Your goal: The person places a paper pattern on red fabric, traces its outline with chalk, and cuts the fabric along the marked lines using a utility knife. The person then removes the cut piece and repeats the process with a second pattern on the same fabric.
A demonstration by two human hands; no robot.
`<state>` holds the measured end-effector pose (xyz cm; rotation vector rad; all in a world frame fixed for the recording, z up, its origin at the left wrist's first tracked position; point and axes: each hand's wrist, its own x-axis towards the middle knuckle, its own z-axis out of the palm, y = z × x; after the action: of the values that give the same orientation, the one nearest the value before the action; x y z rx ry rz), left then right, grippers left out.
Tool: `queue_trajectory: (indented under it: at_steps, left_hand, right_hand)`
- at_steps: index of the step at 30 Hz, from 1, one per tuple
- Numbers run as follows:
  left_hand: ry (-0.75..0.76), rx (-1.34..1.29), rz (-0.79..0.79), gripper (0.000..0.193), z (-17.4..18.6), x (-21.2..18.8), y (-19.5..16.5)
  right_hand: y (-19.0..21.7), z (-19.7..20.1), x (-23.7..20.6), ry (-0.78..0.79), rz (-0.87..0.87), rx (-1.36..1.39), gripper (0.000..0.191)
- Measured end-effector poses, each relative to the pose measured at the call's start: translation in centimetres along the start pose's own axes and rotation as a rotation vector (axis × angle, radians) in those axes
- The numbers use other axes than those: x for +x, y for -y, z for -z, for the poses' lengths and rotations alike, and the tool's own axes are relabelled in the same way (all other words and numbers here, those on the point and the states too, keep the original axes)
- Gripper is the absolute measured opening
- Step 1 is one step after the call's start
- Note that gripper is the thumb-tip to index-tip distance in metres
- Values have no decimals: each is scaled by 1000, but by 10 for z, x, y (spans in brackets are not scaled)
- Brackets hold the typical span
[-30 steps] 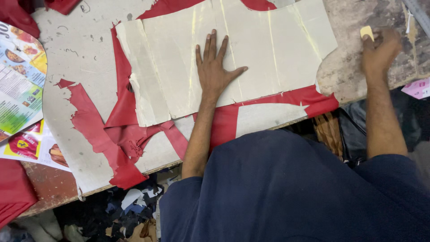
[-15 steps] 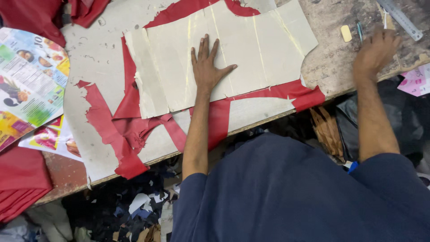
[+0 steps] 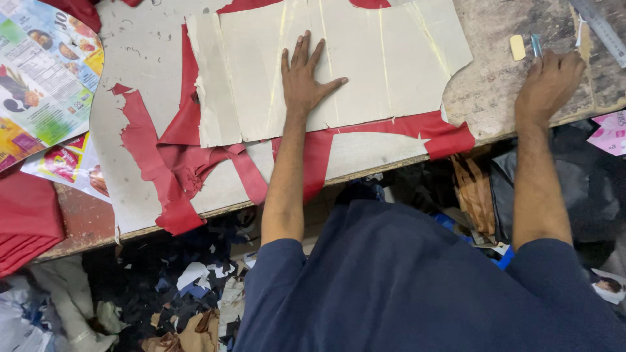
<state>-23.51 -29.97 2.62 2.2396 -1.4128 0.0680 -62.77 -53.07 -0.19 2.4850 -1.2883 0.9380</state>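
My left hand (image 3: pixel 303 78) lies flat, fingers spread, on a pale cardboard pattern (image 3: pixel 398 72) marked with faint yellow lines. The pattern covers a sheet of red material (image 3: pixel 186 163), which sticks out below and to the left in torn strips. My right hand (image 3: pixel 548 85) rests palm down on the worn table top (image 3: pixel 486 107) at the right, fingers bent. Its fingertips touch the lower end of a thin blue tool (image 3: pixel 536 44). A small yellow piece of chalk (image 3: pixel 517 47) lies just left of that tool, apart from the hand.
A metal ruler (image 3: pixel 605 27) lies at the far right corner. Colourful printed leaflets (image 3: pixel 42 78) cover the table's left end, with folded red cloth (image 3: pixel 26 225) below them. Cut scraps (image 3: pixel 195 280) litter the floor under the table edge. Brown and black material (image 3: pixel 476 189) hangs there too.
My right hand has drawn away from the yellow chalk, which now lies alone, and its fingertips have come to the blue tool. My left hand stays pressed on the pattern.
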Motion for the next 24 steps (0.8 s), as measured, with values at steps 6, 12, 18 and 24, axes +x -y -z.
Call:
queue_trajectory:
  at_steps: [6, 12, 18, 24]
  left_hand:
    - [-24, 11, -16, 105, -1, 0, -2]
    - [-7, 5, -10, 104, 2, 0, 0]
    - [-10, 2, -6, 105, 1, 3, 4]
    - [22, -4, 27, 102, 12, 14, 2]
  right_hand:
    - [0, 4, -1, -11, -37, 45, 21]
    - [-8, 6, 17, 155, -301, 326, 17]
    - [-27, 7, 21, 32, -215, 391, 24]
    - [18, 1, 29, 20, 14, 480, 38]
